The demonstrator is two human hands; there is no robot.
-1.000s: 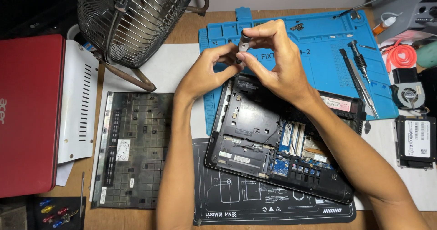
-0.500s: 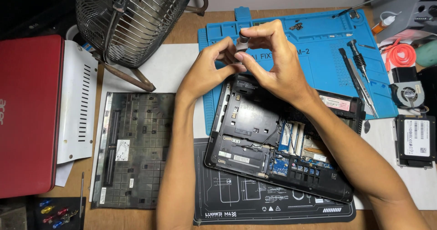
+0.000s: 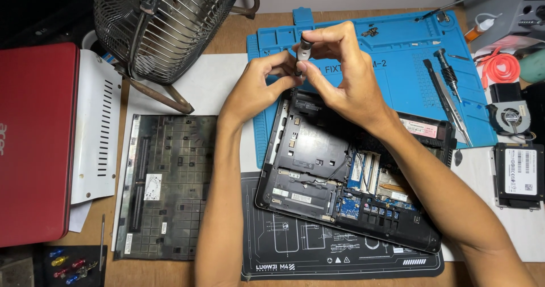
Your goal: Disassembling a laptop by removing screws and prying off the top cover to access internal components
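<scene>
Two bare forearms are seen, with no sleeves reaching into view. The left hand (image 3: 255, 91) and the right hand (image 3: 346, 74) are ungloved. The fingernails are kept short and plain.

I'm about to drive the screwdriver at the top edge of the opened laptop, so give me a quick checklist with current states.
1. Screwdriver held by right hand: ok.
2. Left hand steadying its lower end: ok.
3. Tip seated in a screw: cannot tell, fingers hide it.
4. Laptop lying flat, insides exposed: ok.
5. Removed bottom cover set aside to the left, apart from the laptop: ok.
6. Spare screwdriver on blue mat: ok.
</scene>
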